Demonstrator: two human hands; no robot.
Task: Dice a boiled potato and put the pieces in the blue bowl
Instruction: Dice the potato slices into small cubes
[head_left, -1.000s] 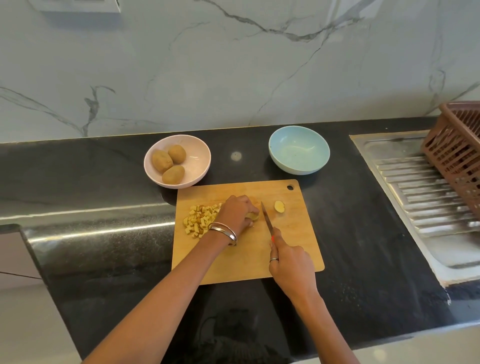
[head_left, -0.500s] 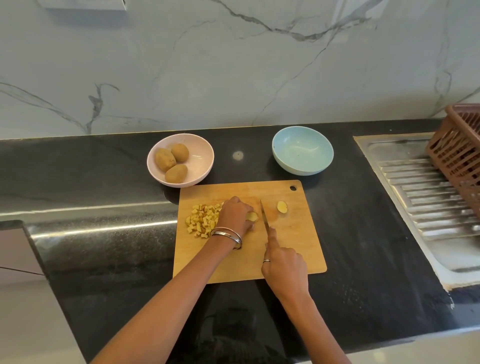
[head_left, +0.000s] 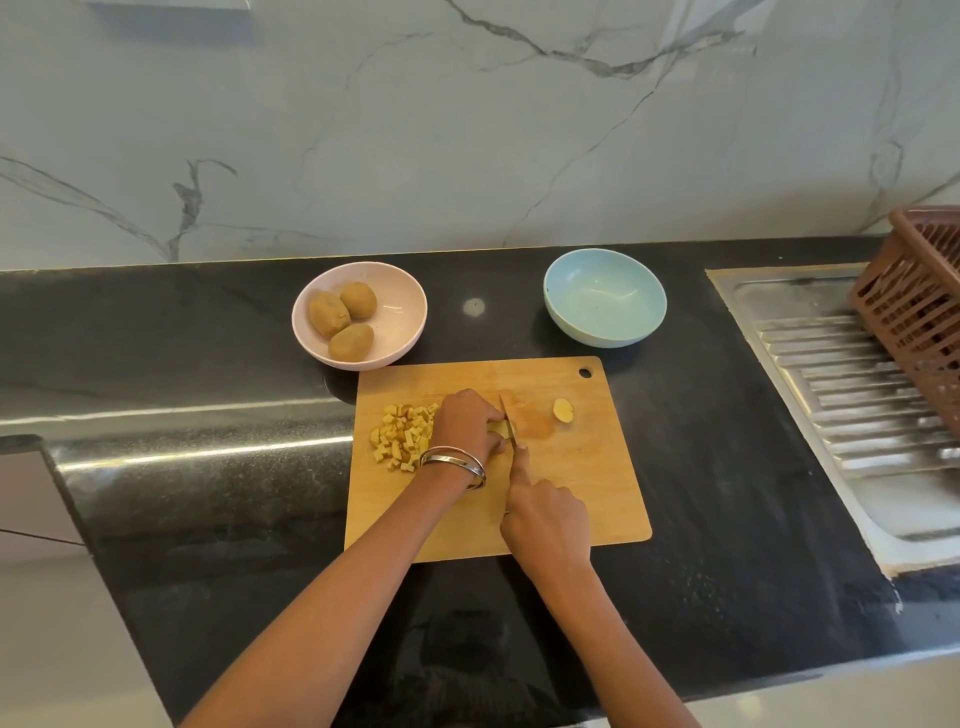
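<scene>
I take the wooden cutting board (head_left: 571, 493) as my landmark on the black bench (head_left: 208, 493). Its near edge lies close to the bench's front edge, and its right half is mostly bare wood. Right of the board the bench runs clear to the steel sink drainer (head_left: 857, 405), where a brown plastic basket (head_left: 919, 312) sits at the far right. Behind the board's far left corner is a pink bowl (head_left: 400, 332) with three whole potatoes (head_left: 350, 322), nearly touching the board; behind its far right corner sits the blue bowl (head_left: 605, 299), empty, a little apart from the board.

On the board's left part lies a heap of diced pieces (head_left: 400, 436); a loose end slice (head_left: 563, 410) lies toward the far right. My left hand (head_left: 465, 421), bangles at the wrist, curls its fingers over the remaining potato piece (head_left: 500, 429) mid-board. My right hand (head_left: 545, 519) grips the knife (head_left: 508, 415), forefinger along the spine, blade down against that piece.
</scene>
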